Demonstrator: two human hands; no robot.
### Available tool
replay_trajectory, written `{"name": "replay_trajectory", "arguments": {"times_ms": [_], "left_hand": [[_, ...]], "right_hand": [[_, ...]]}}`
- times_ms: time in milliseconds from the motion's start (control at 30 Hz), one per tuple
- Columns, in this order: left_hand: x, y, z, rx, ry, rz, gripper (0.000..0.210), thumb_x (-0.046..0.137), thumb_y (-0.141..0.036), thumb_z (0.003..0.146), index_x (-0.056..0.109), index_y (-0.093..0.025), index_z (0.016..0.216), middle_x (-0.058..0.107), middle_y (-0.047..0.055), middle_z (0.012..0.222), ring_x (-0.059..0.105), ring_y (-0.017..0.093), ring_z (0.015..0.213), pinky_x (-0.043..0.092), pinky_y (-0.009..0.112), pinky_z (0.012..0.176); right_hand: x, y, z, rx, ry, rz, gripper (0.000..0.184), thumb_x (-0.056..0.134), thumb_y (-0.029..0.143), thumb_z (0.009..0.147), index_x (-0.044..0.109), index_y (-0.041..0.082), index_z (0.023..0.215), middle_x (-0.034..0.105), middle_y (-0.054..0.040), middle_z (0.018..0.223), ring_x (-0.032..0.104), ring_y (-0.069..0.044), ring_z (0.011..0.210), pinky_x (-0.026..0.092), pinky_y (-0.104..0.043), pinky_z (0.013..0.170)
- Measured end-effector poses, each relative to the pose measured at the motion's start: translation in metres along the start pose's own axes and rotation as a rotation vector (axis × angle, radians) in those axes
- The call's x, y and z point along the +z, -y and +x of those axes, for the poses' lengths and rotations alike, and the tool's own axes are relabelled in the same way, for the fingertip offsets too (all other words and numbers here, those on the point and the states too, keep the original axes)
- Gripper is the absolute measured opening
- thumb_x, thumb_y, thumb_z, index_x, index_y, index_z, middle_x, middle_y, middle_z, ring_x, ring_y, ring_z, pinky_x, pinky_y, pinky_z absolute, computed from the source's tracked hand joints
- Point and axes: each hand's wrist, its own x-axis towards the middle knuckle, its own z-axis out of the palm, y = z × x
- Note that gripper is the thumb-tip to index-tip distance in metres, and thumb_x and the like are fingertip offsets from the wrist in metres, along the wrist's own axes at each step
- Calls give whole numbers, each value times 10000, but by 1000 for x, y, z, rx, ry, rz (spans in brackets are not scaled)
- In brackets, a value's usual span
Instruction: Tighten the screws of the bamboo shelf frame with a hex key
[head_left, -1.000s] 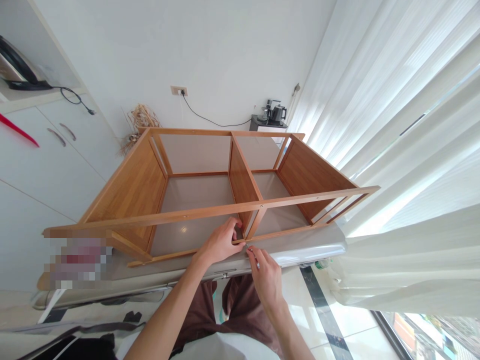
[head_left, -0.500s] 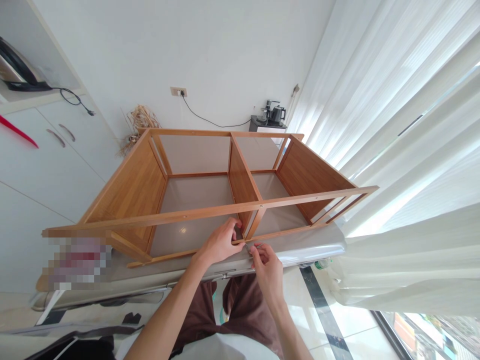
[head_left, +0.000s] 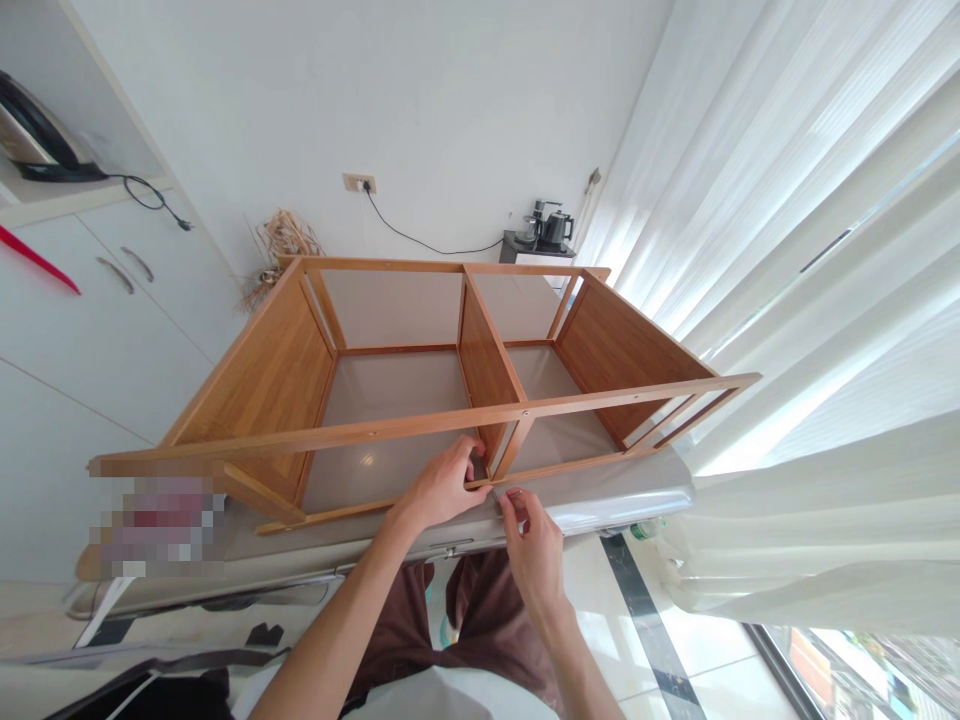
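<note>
A brown wooden shelf frame [head_left: 420,425] lies on its side on the grey-covered table, with a middle panel [head_left: 491,355] dividing it. My left hand [head_left: 448,480] is closed round the lower front rail, just left of where this panel meets it. Close by on the right, my right hand [head_left: 531,525] pinches a thin metal piece, apparently a hex key [head_left: 498,496], whose end is at the outer face of that joint. The fingers hide most of it. Round bolt heads [head_left: 526,413] show along the upper front rail.
A pixelated patch [head_left: 161,525] covers something at the table's left end. Behind stand dried stalks [head_left: 289,235] and a small cabinet bearing a black kettle [head_left: 556,228]. White curtains [head_left: 810,300] hang on the right; white cupboards [head_left: 90,330] line the left.
My right fingers have turned slightly around the hex key at the joint. The left hand keeps its grip on the rail, and the frame stays in place.
</note>
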Motion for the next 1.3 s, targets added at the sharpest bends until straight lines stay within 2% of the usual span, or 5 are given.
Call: {"name": "replay_trajectory", "arguments": {"times_ms": [433, 600, 933, 1067, 1300], "left_hand": [[-2, -4, 0, -20, 24, 10, 411, 707, -336, 831, 508, -234, 1175, 642, -2, 882, 664, 221, 808, 476, 333, 749], [-1, -1, 0, -11, 16, 5, 410, 704, -324, 834, 510, -232, 1182, 640, -5, 882, 660, 213, 799, 475, 330, 747], [-1, -2, 0, 0, 8, 18, 407, 698, -321, 830, 509, -227, 1179, 628, -14, 859, 645, 203, 774, 461, 321, 738], [1, 0, 0, -4, 8, 17, 417, 704, -323, 829, 510, -231, 1187, 628, -20, 851, 644, 201, 770, 462, 322, 738], [1, 1, 0, -5, 6, 16, 417, 711, -326, 825, 508, -237, 1178, 628, -21, 853, 648, 202, 778, 468, 317, 739]], "right_hand": [[0, -4, -5, -319, -4, -302, 326, 424, 304, 1109, 730, 239, 1019, 750, -58, 890, 706, -198, 711, 487, -289, 658], [1, -1, -3, -222, 2, -172, 332, 430, 370, 1105, 733, 242, 1067, 768, -62, 962, 721, -197, 755, 516, -288, 701], [0, 2, 2, 270, 75, 295, 397, 576, 587, 978, 699, 211, 958, 766, -47, 820, 657, -181, 597, 509, -265, 558], [-1, 5, 0, 257, 48, 281, 387, 571, 581, 981, 687, 213, 950, 755, -44, 795, 657, -188, 617, 505, -271, 578], [1, 3, 0, 38, 9, 26, 361, 499, 518, 1045, 688, 224, 957, 757, -29, 833, 673, -181, 663, 496, -277, 668]]}}
